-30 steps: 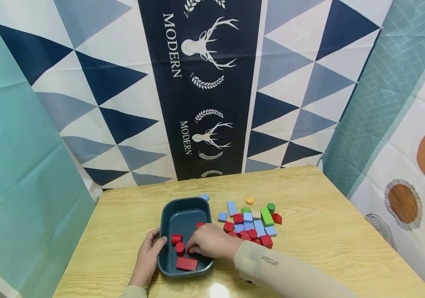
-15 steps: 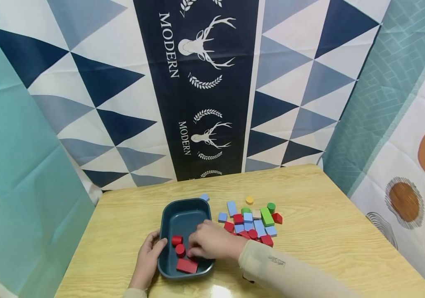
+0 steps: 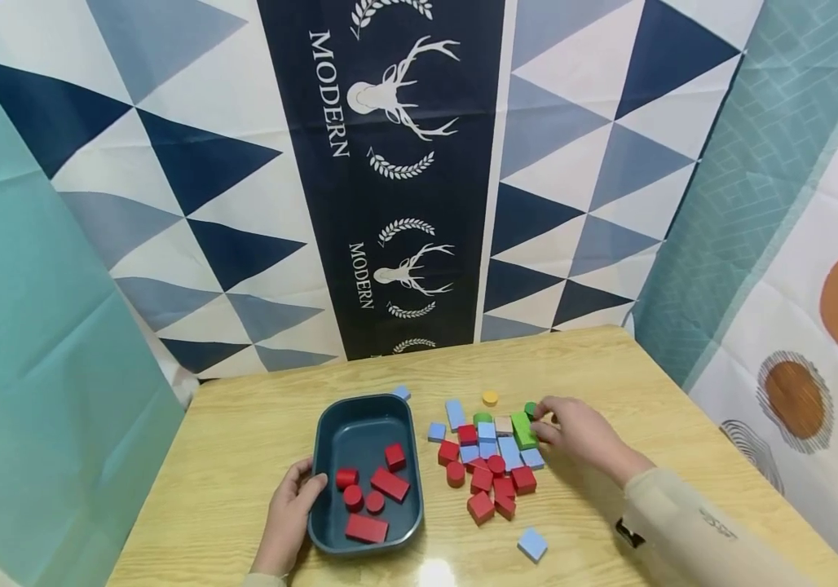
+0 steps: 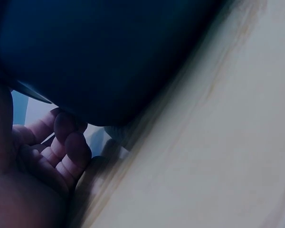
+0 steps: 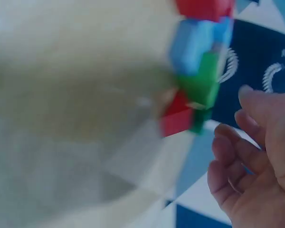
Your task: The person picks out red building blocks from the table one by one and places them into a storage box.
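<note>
A dark blue tray [image 3: 353, 439] stands on the table at left of centre. My left hand [image 3: 288, 509] grips its left side, thumb over the rim and fingers outside; the tray's wall [image 4: 104, 57] fills the top of the left wrist view. Inside lie several red blocks, among them a red cuboid [image 3: 367, 528] and a red cube [image 3: 394, 456]. My right hand [image 3: 579, 432] hovers at the right end of the block pile, beside a green cuboid [image 3: 524, 430]. In the right wrist view its loosely bent fingers hold nothing, near a red triangular block [image 5: 176, 118].
Right of the tray, red, blue and green blocks lie close together. A yellow disc [image 3: 490, 398] sits behind them, and a blue block [image 3: 532, 545] lies alone toward the front. Another blue block [image 3: 401, 393] is behind the tray. Patterned cloths hang around the wooden table [image 3: 243, 432].
My right hand has left the tray and moved right to the far side of the block pile. A red cuboid and other red blocks now show in the tray. My left hand stays put.
</note>
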Demonstrator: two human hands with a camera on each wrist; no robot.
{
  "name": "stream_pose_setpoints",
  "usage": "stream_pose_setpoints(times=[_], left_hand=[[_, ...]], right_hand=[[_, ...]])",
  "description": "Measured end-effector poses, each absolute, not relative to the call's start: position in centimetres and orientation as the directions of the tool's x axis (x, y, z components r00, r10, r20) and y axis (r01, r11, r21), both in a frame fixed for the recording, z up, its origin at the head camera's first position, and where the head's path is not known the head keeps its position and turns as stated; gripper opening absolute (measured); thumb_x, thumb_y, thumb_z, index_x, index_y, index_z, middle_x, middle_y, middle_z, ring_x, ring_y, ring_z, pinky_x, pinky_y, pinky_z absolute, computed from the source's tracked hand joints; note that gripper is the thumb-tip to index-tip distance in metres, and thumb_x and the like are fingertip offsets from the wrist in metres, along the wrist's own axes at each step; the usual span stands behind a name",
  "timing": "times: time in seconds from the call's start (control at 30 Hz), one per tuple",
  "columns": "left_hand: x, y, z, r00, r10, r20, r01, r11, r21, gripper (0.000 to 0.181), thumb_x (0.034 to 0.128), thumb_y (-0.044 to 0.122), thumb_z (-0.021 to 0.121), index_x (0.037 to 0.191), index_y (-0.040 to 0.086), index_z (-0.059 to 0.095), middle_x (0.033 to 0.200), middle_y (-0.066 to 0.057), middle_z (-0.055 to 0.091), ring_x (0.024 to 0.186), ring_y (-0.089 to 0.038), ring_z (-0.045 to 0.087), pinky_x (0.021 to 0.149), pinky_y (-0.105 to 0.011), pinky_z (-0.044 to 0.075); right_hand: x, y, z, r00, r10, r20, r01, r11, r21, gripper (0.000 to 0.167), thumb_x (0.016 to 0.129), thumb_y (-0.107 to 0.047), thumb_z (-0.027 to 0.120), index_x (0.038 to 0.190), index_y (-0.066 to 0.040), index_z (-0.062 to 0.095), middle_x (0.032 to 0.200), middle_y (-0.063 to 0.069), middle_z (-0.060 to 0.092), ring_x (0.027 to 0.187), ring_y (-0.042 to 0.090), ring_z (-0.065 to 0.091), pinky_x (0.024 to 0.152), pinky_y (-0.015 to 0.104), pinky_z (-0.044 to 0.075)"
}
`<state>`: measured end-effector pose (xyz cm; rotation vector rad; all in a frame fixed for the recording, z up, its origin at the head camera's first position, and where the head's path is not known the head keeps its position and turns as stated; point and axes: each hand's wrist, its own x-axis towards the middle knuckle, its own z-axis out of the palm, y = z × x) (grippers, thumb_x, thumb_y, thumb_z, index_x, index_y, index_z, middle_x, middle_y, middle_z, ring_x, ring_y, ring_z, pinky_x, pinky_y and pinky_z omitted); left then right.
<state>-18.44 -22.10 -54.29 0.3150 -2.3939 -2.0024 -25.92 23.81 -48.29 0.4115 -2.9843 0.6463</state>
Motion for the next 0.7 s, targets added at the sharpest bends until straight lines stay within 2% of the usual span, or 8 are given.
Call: stream_pose_setpoints(times=[0.1, 0.2, 0.37, 0.43, 0.53, 0.6, 0.7], left_hand=[[-18.4, -22.2, -54.3, -0.976, -0.175, -0.127, -0.156, 0.16, 0.975, 0.054, 0.11, 0.031, 0.057, 0.153, -0.001, 0.049, 0.149, -0.024, 0.06, 0.125, -0.021, 0.064, 0.089, -0.02, 0.057], [-18.5, -22.0, -54.3, -0.975, -0.182, -0.125, -0.153, 0.147, 0.977, 0.053, 0.1096, 0.031, 0.058, 0.152, 0.0, 0.051, 0.148, -0.023, 0.06, 0.118, -0.014, 0.065, 0.088, -0.019, 0.057], [-18.3, -21.6, -54.4, -0.977, -0.176, -0.122, -0.148, 0.138, 0.979, 0.051, 0.1098, 0.03, 0.058, 0.15, -0.001, 0.052, 0.147, -0.023, 0.061, 0.112, -0.01, 0.064, 0.086, -0.019, 0.057], [-18.2, -21.6, -54.4, -0.976, -0.18, -0.122, -0.149, 0.144, 0.978, 0.051, 0.1099, 0.03, 0.058, 0.15, -0.001, 0.052, 0.146, -0.023, 0.061, 0.113, -0.01, 0.064, 0.085, -0.019, 0.057], [-18.2, -21.7, -54.3, -0.974, -0.192, -0.121, -0.152, 0.16, 0.975, 0.052, 0.1099, 0.032, 0.058, 0.151, 0.0, 0.052, 0.147, -0.022, 0.061, 0.114, -0.011, 0.063, 0.086, -0.017, 0.056], [-18.2, -21.7, -54.2, -0.971, -0.203, -0.126, -0.16, 0.164, 0.973, 0.052, 0.1094, 0.032, 0.059, 0.151, 0.002, 0.053, 0.147, -0.021, 0.061, 0.114, -0.011, 0.063, 0.086, -0.017, 0.055], [-18.2, -21.7, -54.1, -0.97, -0.204, -0.129, -0.165, 0.169, 0.972, 0.052, 0.109, 0.032, 0.06, 0.151, 0.002, 0.053, 0.147, -0.021, 0.061, 0.116, -0.014, 0.064, 0.087, -0.017, 0.056]], right_hand=[[-25.4, 24.9, -49.4, -0.954, -0.283, 0.098, -0.298, 0.86, -0.414, 0.012, 0.096, -0.02, 0.08, 0.1, -0.013, 0.072, 0.092, -0.001, 0.071, 0.081, 0.013, 0.057, 0.075, 0.036, 0.053], [-25.1, 25.1, -49.9, -0.939, -0.317, 0.137, -0.345, 0.854, -0.39, 0.013, 0.093, -0.015, 0.082, 0.096, -0.013, 0.07, 0.089, -0.003, 0.067, 0.08, 0.013, 0.055, 0.075, 0.037, 0.052], [-25.0, 25.4, -50.4, -0.94, -0.301, 0.16, -0.34, 0.863, -0.375, 0.015, 0.091, -0.005, 0.082, 0.099, -0.009, 0.07, 0.095, 0.003, 0.071, 0.087, 0.017, 0.065, 0.081, 0.044, 0.06], [-25.0, 25.7, -50.7, -0.949, -0.279, 0.144, -0.314, 0.867, -0.388, 0.015, 0.091, -0.005, 0.081, 0.101, -0.007, 0.071, 0.097, 0.005, 0.073, 0.088, 0.019, 0.068, 0.083, 0.046, 0.061], [-25.2, 26.0, -50.8, -0.961, -0.245, 0.129, -0.276, 0.875, -0.397, 0.012, 0.092, -0.006, 0.08, 0.1, -0.006, 0.071, 0.092, 0.005, 0.073, 0.083, 0.018, 0.065, 0.078, 0.045, 0.06], [-25.3, 26.0, -50.6, -0.972, -0.191, 0.134, -0.23, 0.885, -0.405, 0.011, 0.093, -0.007, 0.078, 0.1, -0.006, 0.07, 0.091, 0.005, 0.072, 0.08, 0.018, 0.063, 0.074, 0.044, 0.058], [-25.0, 25.2, -49.3, -0.981, -0.079, 0.178, -0.152, 0.881, -0.448, 0.012, 0.094, -0.011, 0.076, 0.103, -0.006, 0.069, 0.095, 0.009, 0.073, 0.082, 0.023, 0.064, 0.075, 0.046, 0.057]])
